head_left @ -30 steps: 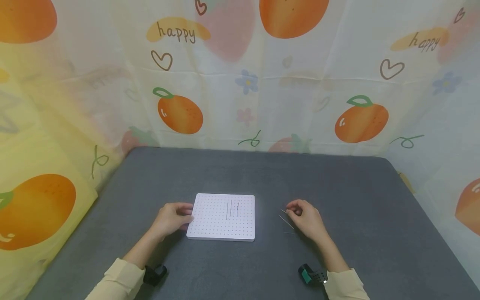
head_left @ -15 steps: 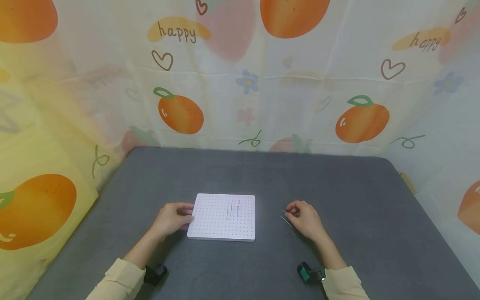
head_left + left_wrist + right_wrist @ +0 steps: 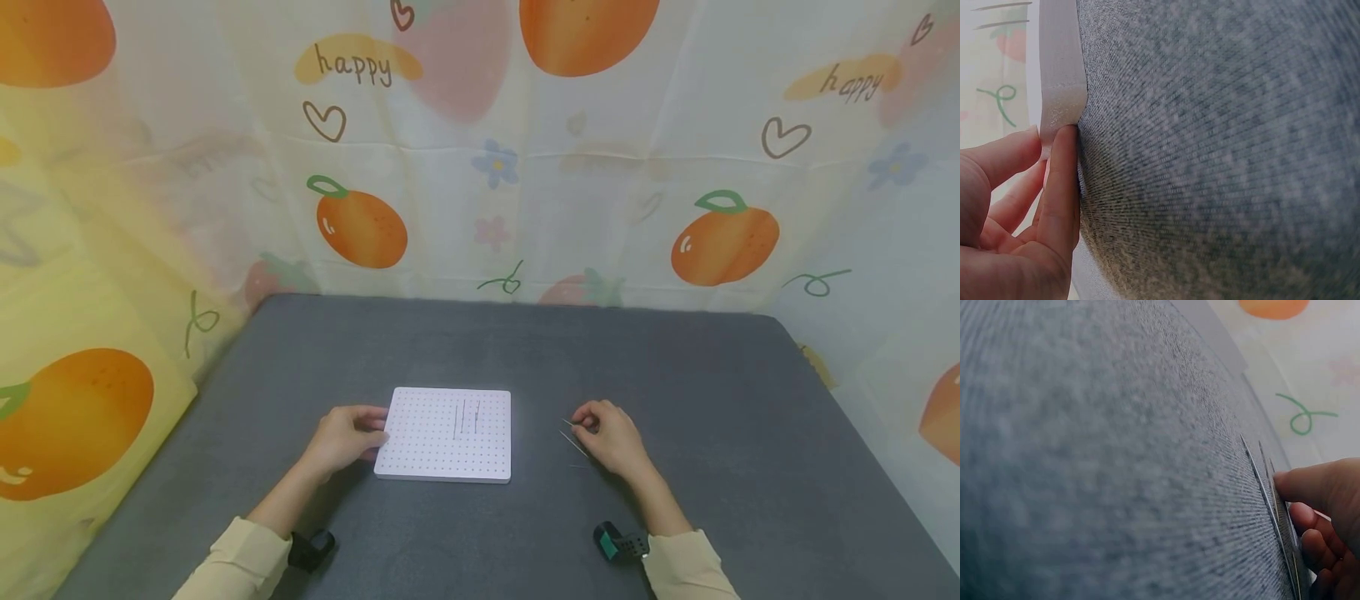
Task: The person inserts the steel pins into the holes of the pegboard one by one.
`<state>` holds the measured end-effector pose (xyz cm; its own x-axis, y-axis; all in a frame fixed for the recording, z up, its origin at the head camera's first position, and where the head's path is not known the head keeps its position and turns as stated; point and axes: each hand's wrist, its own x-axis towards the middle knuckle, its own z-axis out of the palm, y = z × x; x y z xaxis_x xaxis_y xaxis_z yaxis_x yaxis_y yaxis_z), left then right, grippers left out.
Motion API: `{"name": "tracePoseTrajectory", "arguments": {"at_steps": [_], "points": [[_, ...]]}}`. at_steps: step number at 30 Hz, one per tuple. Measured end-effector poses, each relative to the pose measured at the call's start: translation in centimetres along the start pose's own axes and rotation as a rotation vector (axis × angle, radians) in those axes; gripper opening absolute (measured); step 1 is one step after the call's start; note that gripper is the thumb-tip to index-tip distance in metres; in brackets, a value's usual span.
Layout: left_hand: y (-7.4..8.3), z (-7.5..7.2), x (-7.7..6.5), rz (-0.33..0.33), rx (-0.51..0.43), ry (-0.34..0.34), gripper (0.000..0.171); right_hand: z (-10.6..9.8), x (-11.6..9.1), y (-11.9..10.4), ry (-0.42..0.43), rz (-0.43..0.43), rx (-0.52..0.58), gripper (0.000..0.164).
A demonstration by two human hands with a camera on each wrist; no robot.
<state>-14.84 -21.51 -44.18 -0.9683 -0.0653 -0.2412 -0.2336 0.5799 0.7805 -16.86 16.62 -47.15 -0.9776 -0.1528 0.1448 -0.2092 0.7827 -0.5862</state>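
A white pegboard (image 3: 420,454) with rows of small holes lies flat on the grey table. Three thin dark metal pins (image 3: 462,417) show as parallel lines on its upper right part; whether they stand upright is hard to tell. My left hand (image 3: 341,437) grips the board's left edge, thumb above and fingers along the side and underneath. To the right of the board, my right hand (image 3: 611,437) is low over the table, pinching a thin metal pin (image 3: 567,422) at the fingertips. More loose pins (image 3: 1266,487) lie beside the thumb on the cloth, partly hidden by the hand.
Grey cloth covers the table (image 3: 525,350). A hanging curtain (image 3: 450,167) printed with oranges rises behind the table and along its sides. A dark strap (image 3: 311,550) is on the left wrist, and a black and green one (image 3: 621,543) on the right.
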Motion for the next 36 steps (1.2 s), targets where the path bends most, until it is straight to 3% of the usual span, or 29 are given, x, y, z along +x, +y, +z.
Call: {"name": "tracePoseTrajectory", "arguments": {"at_steps": [11,26,36], "points": [[0.0,-0.16,-0.06,0.025,-0.014,-0.02,0.038,-0.17,-0.02,-0.35,0.002,0.01,-0.044,0.008],[-0.03,-0.03,0.07,0.002,-0.009,-0.015,0.038,0.12,-0.07,-0.59,0.066,0.015,-0.092,0.005],[0.1,-0.09,-0.01,0.003,-0.003,-0.017,0.039,-0.1,0.1,-0.42,0.049,-0.004,-0.1,0.006]]}}
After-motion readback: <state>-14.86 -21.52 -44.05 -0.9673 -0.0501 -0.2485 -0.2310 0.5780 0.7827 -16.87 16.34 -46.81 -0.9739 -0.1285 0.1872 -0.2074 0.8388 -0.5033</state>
